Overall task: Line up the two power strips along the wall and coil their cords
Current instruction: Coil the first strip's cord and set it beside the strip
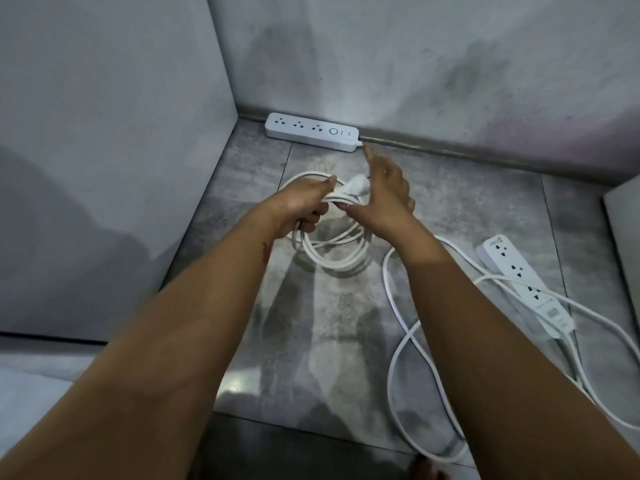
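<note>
One white power strip (311, 132) lies flat against the base of the far wall, near the corner. Its cord is wound into a coil (332, 249) that hangs over the grey floor tiles, with the white plug (358, 186) at the top. My left hand (304, 206) is shut on the top of this coil. My right hand (384, 195) is open beside the plug, fingers spread and pointing at the wall. A second white power strip (524, 282) lies at an angle on the floor at the right, its cord (405, 355) sprawled in loose loops.
A grey wall panel (114, 133) closes the left side and meets the far wall in a corner. A low dark baseboard (450, 150) runs along the far wall. Another panel edge (623, 216) stands at the right. Part of a foot (426, 469) shows at the bottom.
</note>
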